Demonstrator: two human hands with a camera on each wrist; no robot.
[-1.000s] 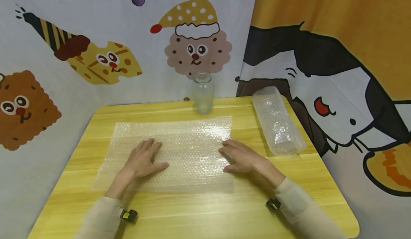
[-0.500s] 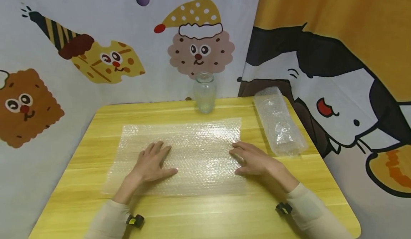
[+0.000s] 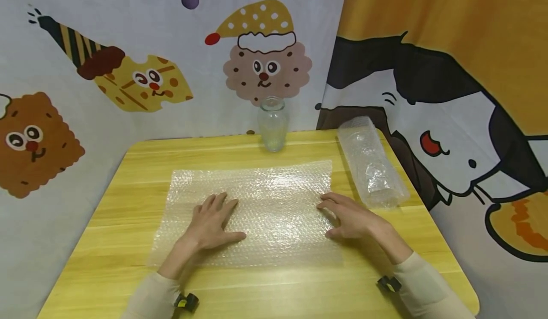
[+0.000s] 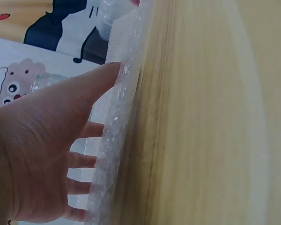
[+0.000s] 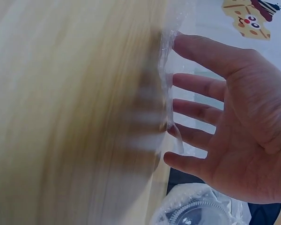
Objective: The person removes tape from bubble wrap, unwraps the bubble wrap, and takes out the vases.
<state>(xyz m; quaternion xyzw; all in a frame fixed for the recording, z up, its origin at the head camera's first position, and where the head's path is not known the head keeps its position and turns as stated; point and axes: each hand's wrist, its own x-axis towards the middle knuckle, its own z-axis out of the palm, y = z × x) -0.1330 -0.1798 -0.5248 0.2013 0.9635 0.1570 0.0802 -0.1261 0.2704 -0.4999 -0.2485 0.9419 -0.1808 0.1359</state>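
Observation:
A flat sheet of clear bubble wrap (image 3: 274, 214) lies across the middle of the wooden table. My left hand (image 3: 211, 221) rests on its left part, fingers spread and fingertips down on the plastic. At the right edge of the sheet, my right hand (image 3: 353, 216) touches it with its fingertips, the palm raised. In the left wrist view the thumb and fingers of the left hand (image 4: 51, 150) press on the bubble wrap (image 4: 114, 145). The right wrist view shows the right hand (image 5: 243, 112) with its fingers spread apart against the bubble wrap's edge (image 5: 166, 70).
Behind the sheet, near the table's back edge, stands a clear glass vase (image 3: 273, 124). A bubble-wrapped bundle (image 3: 372, 164) lies at the back right of the table (image 3: 282, 295). Cartoon-printed cloth (image 3: 154, 4) hangs close behind and beside the table.
Both hands have slid to the right and slightly toward me, and the bubble wrap sheet has shifted along with them. The vase and the wrapped bundle have stayed in place.

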